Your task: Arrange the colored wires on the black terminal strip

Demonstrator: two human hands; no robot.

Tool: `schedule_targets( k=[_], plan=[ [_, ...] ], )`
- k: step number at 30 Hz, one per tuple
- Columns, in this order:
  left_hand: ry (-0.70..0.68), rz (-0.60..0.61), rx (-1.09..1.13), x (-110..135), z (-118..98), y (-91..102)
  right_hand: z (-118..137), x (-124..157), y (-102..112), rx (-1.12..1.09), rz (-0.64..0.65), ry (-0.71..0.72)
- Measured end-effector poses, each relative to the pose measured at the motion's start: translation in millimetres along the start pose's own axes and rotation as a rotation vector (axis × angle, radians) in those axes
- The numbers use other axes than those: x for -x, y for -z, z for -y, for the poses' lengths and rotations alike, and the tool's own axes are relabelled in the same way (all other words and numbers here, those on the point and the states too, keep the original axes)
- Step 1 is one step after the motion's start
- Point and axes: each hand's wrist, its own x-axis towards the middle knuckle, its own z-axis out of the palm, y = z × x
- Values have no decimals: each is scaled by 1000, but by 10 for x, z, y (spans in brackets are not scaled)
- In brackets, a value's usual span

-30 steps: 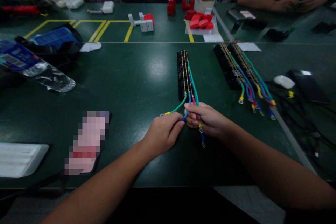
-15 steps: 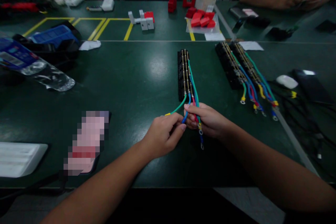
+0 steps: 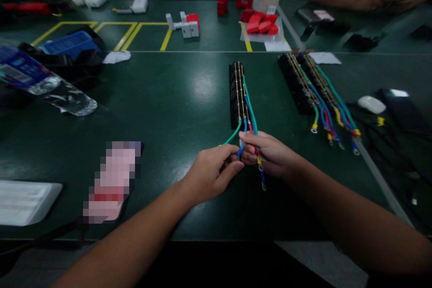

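A long black socket strip (image 3: pixel 235 94) with bare metal bars lies on the green table, its coloured wires running toward me. My left hand (image 3: pixel 216 171) pinches the lower end of a blue wire (image 3: pixel 244 131). Closed round the wires just below the strip, my right hand (image 3: pixel 266 150) has its thumb against that blue wire. Green, red and blue wires pass through its fingers, and ring terminals (image 3: pixel 262 175) hang out below. One green wire (image 3: pixel 232 137) bends left, its end partly hidden behind my left hand.
Two similar wired strips (image 3: pixel 299 83) lie to the right, near a white mouse (image 3: pixel 371 104) and black cables. At left are a pixelated phone (image 3: pixel 114 180), a plastic bottle (image 3: pixel 64 94) and a blue tray (image 3: pixel 70 45). Red parts (image 3: pixel 261 24) sit at the back; another person's hands (image 3: pixel 381 0) are beyond.
Both hands keep hold of the wires with hardly any movement. The whole view has shifted slightly, and the hanging ring terminals sit a little further right.
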Motion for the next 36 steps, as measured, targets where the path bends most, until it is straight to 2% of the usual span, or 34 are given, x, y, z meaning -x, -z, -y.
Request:
schedule_targets(
  k=[6, 12, 15, 20, 23, 28, 33, 36],
  plan=[
    [-55, 20, 10, 5, 9, -3, 2, 4, -21, 11, -29, 10],
    [-13, -4, 15, -3, 14, -22, -57, -1, -29, 104, -47, 74],
    [37, -33, 55, -1, -14, -37, -89, 2, -50, 165, -43, 120],
    [176, -74, 140, -3, -67, -63, -121, 13, -91, 198, -123, 179],
    [201, -68, 187, -1, -81, -61, -124, 12, -94, 201, -125, 181],
    [175, -84, 232, 12, -95, -46, -93, 20, -101, 201, -120, 151],
    [90, -103, 156, 12, -97, -48, -93, 20, -108, 171, -117, 151],
    [110, -97, 131, 4, -94, -51, -115, 15, -99, 163, -111, 149]
  ],
)
